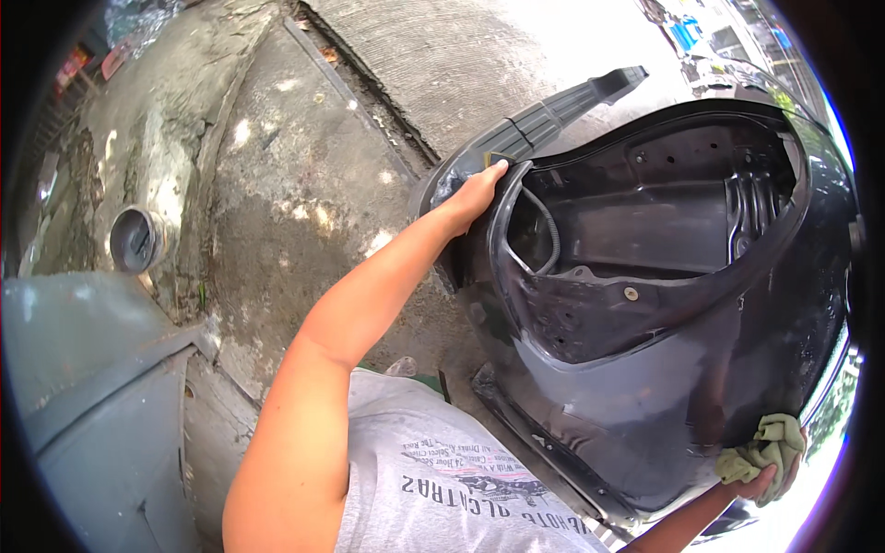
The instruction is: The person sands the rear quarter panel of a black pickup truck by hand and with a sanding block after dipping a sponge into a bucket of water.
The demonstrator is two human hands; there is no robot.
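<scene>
A glossy black, rounded vehicle body [627,396] fills the right side, with a large open compartment [636,221] in it. My left hand [472,198] is stretched out to the compartment's left rim, its fingers closed. A small yellowish-brown edge shows by its fingertips; what it belongs to is too small to make out. At the lower right, my right hand [767,479] grips a crumpled olive-green cloth [765,450] against the body's lower edge. Most of that hand's fingers are hidden behind the cloth.
Behind my left hand, a long dark curved trim piece [544,120] extends past the body. A round bucket [136,240] stands at the left on rough concrete [295,175]. A grey metal panel [83,341] is at the lower left. A narrow gutter [369,88] crosses the ground.
</scene>
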